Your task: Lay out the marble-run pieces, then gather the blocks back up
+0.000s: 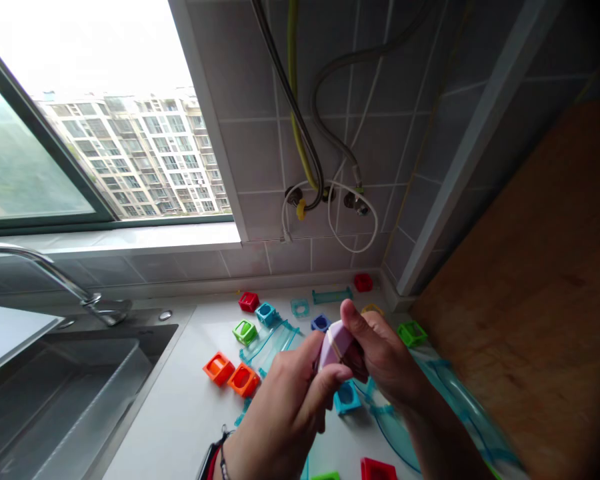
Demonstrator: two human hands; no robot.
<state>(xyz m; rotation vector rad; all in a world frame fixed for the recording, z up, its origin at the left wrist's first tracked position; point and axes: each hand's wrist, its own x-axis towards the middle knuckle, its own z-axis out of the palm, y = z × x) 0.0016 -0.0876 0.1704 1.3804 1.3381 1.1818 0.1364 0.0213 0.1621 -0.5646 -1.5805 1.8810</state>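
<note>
1. Head view, item in hand: a pale purple block [336, 347] is held above the countertop [180, 413], pinched between both hands. The left hand [285, 407] is closed on its lower end with thumb and fingers; the right hand [380, 360] is closed on its upper side.
2. Handling, judged: the block appears to be light, stiff moulded plastic with smooth faces that may slip; a hold across opposite flat sides is judged the surest.
3. Loose parts on the countertop: two orange blocks [233, 373] touching each other, a green block [245, 331], a red block [249, 301], small blue blocks [266, 313], and clear teal track pieces [273, 340], all spread apart below and beyond the hands.
4. Containers: a sink [55, 400] is set at the left, under a tap [50, 273]; a pale tray or board lies over part of it, and nothing else can be made out inside.
5. Surroundings: hoses [305, 133] hang on the tiled wall.
</note>
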